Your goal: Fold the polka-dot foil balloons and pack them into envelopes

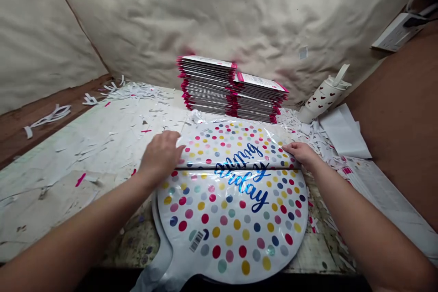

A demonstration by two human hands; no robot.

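1. Right now, both hands rest on the balloon (pixel 232 228), and neither one grips it. The left hand (pixel 159 157) is open and flat. The right hand (pixel 297 153) is open too, with its fingers lying flat.
2. The balloon lies on the counter (pixel 68 191), in the lower middle of the frame. It is round and white, with bright dots and blue writing.
3. A straight fold runs across the balloon, and the hands press down at its two ends. The part above the fold looks laid over, but the shine makes it hard to be sure.
4. The bottom edge of the balloon reaches the near edge of the counter. Its tail (pixel 164 269) sticks out at the lower left.
5. Two stacks of packets (pixel 208 84) stand just past the top edge, so there is little room that way.
6. More room lies to the left, where paper bits (pixel 133 91) cover the counter. To the right are a heart cup (pixel 323 98) and white paper (pixel 344 132).
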